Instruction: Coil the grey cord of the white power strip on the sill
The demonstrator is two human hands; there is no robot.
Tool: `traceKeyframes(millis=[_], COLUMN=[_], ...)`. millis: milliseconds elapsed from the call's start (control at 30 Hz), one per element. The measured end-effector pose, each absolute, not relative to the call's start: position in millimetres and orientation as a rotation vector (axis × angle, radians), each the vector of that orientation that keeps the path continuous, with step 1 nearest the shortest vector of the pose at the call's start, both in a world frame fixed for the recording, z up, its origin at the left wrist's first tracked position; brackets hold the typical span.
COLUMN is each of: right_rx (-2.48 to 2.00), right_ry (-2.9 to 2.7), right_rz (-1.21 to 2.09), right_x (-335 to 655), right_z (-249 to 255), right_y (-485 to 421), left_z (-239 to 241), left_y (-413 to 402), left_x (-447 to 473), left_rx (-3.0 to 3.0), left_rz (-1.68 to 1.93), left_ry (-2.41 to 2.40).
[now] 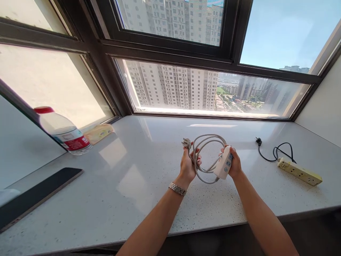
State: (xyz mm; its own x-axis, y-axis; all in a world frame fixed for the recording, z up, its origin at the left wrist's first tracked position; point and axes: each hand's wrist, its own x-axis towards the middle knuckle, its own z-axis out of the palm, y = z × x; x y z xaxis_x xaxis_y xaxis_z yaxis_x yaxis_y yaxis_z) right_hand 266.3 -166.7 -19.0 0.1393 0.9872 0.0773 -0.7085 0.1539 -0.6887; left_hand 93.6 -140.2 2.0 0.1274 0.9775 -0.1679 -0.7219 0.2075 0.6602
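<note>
A red-capped bottle (64,131) stands beside a yellowish packet (100,133) near the window (53,80).

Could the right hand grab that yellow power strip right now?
Probably yes, but the right hand is holding the white power strip, so it would likely have to let go first. The yellow power strip lies to its right, with only countertop showing between, so the way looks free.

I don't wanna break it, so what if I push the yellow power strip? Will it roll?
The yellow power strip probably won't roll: its body is long and boxy. It may slide, since the counter looks smooth and shiny. Its black cord is thin and loops around, so that part would likely flop and trail along.
</note>
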Motion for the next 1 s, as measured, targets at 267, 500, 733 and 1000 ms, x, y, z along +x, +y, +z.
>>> traceKeyframes(millis=[267, 500, 733, 1000], right_rx=[-0.646, -0.689, -0.66, -0.801], right_ry=[-0.553, -0.674, -0.822, -0.886], right_rz=[1.313, 1.294, 1.243, 1.173], right_x=[272.2, 269.5, 264.0, 250.0], right_z=[-18.5, -19.1, -18.4, -16.8], right_y=[-165.0, -166.6, -170.6, -173.3], left_z=[-2.8, -11.7, -18.7, -20.8], left_y=[-143.2, -143.6, -143.0, -120.4], left_x=[85.6, 89.1, 89.9, 101.9], left_rx=[0.684, 1.097, 1.349, 1.753], left_rz=[1.214, 1.303, 1.356, 1.131], left_ry=[0.613, 0.645, 0.93, 1.659])
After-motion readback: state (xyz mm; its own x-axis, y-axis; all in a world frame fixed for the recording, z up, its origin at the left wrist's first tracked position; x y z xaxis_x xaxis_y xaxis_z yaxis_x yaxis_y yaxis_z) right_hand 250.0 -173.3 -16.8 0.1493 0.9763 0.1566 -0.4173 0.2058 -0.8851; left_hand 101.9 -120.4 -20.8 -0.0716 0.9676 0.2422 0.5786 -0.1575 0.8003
